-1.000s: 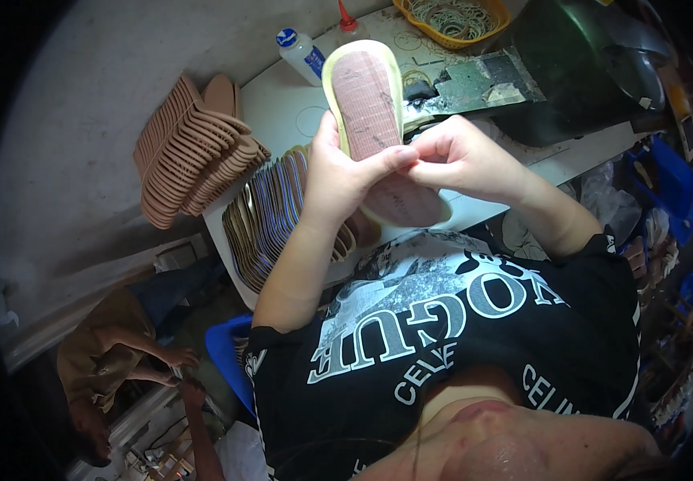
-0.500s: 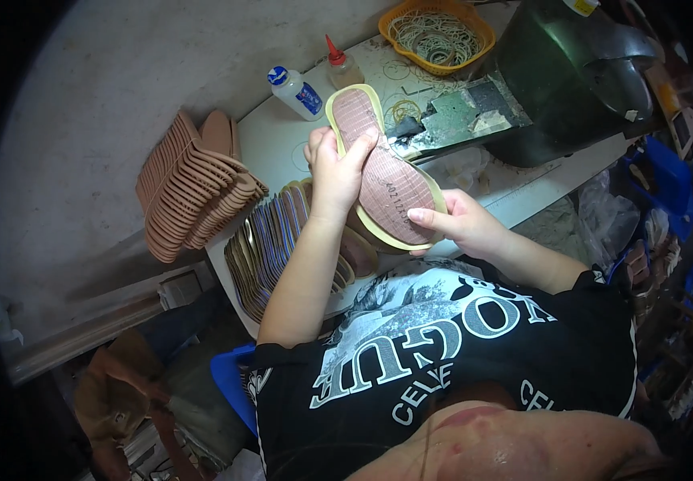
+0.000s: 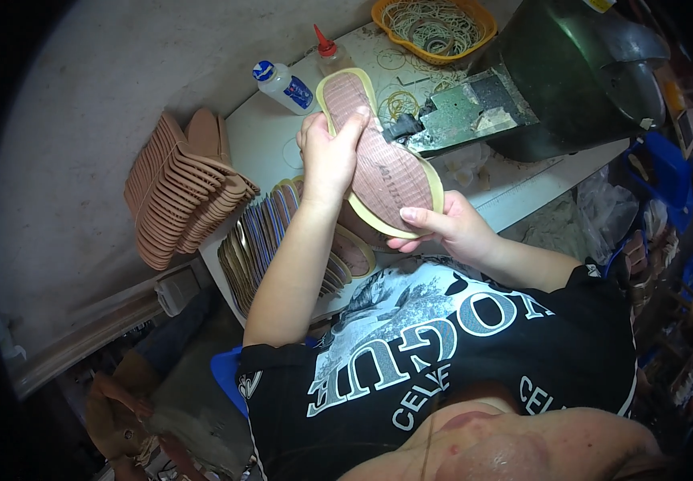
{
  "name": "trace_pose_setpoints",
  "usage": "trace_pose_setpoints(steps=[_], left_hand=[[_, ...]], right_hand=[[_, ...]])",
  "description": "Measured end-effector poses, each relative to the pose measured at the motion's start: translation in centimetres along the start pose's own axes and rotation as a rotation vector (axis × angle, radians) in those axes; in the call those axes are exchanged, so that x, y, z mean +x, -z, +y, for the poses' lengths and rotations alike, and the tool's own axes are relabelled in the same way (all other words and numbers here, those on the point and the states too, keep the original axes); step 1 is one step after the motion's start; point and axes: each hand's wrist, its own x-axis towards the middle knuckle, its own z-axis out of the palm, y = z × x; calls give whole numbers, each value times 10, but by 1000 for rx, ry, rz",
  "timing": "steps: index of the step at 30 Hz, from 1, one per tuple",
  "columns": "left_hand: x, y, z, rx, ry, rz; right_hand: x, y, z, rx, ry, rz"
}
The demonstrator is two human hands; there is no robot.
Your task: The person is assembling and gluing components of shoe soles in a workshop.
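Whitish wall (image 3: 82,144) is rising along the far left, and beside it a white table (image 3: 262,132) is reaching toward the right. On its right a dark green machine (image 3: 563,88) is standing, its plate projecting left. Tan shoe soles (image 3: 186,184) are standing on edge at the left, a thin band apparently holding them as one bundle. Nearer, edged insoles (image 3: 262,248) are leaning in a close row, presumably to save room. A yellow basket (image 3: 431,58) is sitting far off, corralling loose rubber bands (image 3: 435,24). Between the hands, a brown insole (image 3: 394,168) with yellowish edging is slanting above the table. The left hand (image 3: 330,152) is closing around its narrow middle, thumb on top; the right hand (image 3: 459,228) is pinching the wide near end, probably steadying it face-up. Two bottles (image 3: 285,86) are standing far left.
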Motion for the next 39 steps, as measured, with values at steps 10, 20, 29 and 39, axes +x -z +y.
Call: trace_pose_setpoints(steps=[10, 20, 29, 39], left_hand=[[21, 36, 51, 658, -717, -357], [38, 45, 70, 798, -397, -851], [20, 48, 66, 443, -44, -829], [-4, 54, 54, 456, 56, -632]], right_hand=[[22, -20, -14, 158, 69, 103], [29, -23, -32, 189, 18, 179], [29, -20, -39, 183, -24, 203], [36, -20, -32, 132, 41, 209]])
